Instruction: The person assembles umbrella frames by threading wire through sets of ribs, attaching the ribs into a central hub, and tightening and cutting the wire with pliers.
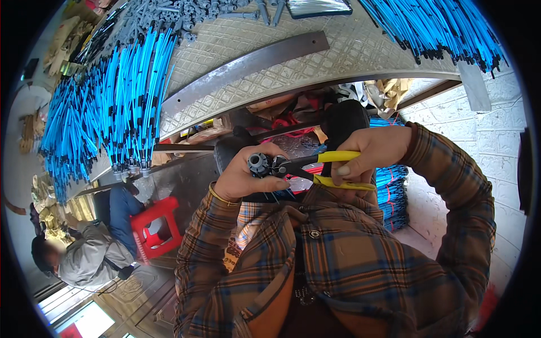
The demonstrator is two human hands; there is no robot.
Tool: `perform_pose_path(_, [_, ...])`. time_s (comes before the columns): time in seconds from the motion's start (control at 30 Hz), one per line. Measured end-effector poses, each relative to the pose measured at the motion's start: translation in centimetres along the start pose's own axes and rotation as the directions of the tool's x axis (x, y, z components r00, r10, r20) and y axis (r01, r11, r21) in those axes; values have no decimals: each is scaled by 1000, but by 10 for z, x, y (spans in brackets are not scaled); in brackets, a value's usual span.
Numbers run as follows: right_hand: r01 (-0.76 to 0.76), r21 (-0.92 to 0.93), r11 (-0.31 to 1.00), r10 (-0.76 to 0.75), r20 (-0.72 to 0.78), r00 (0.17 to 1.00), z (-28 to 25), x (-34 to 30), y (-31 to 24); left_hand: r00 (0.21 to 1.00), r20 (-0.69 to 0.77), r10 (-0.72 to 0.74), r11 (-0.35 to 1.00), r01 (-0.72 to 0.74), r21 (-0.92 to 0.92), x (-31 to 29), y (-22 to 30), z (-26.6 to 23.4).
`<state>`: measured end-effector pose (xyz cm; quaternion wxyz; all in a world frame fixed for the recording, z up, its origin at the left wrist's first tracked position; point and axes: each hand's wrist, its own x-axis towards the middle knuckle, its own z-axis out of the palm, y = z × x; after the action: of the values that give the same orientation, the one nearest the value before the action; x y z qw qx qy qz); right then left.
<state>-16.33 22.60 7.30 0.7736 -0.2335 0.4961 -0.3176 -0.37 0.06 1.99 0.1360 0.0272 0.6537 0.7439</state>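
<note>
Grey fitting [258, 165] is pinched in the left hand's [239, 176] grip, mid-frame; yellow-handled pliers [339, 156] are clasped in the right hand [375, 153], nose beside it. Looks mid-job tbh: loose grey parts [194, 11] are heaped upper left, seemingly unworked.

the ribbed grey fitting [258, 163] looks like matt moulded plastic. the pliers [305, 161] pair dark metal jaws with smooth, slightly glossy yellow plastic handles [338, 156]. the plaid shirt [360, 248] is soft, matt woven cloth. the counter [372, 53] has a raised diamond texture with a dull sheen, its material unclear; the bar [265, 57] on it looks like smooth, scuffed metal. the blue tubes [121, 101] look like shiny plastic, the stool [171, 217] smooth red plastic, the wrapping [397, 93] crumpled brown paper, and the white wall [496, 129] rough, painted brick.
</note>
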Motion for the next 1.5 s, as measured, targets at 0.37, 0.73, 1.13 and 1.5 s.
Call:
perform_pose_path(0.37, [1, -6, 1000, -1, 12, 1000, 12, -2, -3, 998, -52, 44, 999, -43, 24, -5, -1, 5])
perform_pose_path(0.73, [133, -311, 941, -203, -202, 958, 40, 8, 22, 993, -67, 102, 994, -104, -22, -3, -8, 9])
perform_pose_path(1.13, [127, -715, 688, -444, -275, 853, 38, 4, 8, 973, -220, 71, 997, -74, -3, -5, -7, 12])
perform_pose_path(1.5, [-51, -840, 540, -422, -322, 847, 40, 10, -6, 958, -269, 101, 991, -120, -53, -10, -17, 1])
